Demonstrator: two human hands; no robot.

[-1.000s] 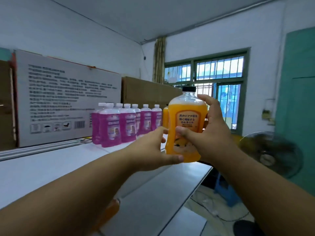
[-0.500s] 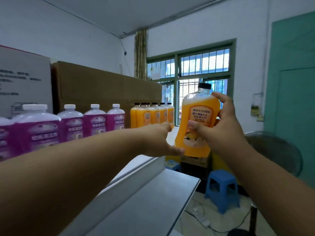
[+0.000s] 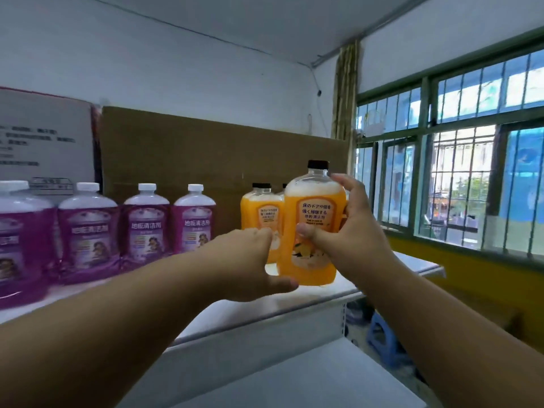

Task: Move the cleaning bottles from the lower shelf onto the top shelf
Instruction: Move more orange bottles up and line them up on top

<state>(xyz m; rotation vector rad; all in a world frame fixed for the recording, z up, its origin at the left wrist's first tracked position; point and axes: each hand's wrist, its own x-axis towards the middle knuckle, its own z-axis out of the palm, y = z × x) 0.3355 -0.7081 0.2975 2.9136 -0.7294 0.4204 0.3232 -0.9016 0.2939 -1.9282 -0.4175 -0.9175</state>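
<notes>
Orange bottle (image 3: pixel 312 231), gripped by curled right hand (image 3: pixel 350 231), left hand (image 3: pixel 247 260) spread at its base: placement on top shelf (image 3: pixel 294 307) under way; next, seat flat beside orange row, release.

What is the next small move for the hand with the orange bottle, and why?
Probably settle the orange bottle flat on the top shelf and release it: the right hand grips it upright at the front of the orange row, its base at the shelf surface.
</notes>
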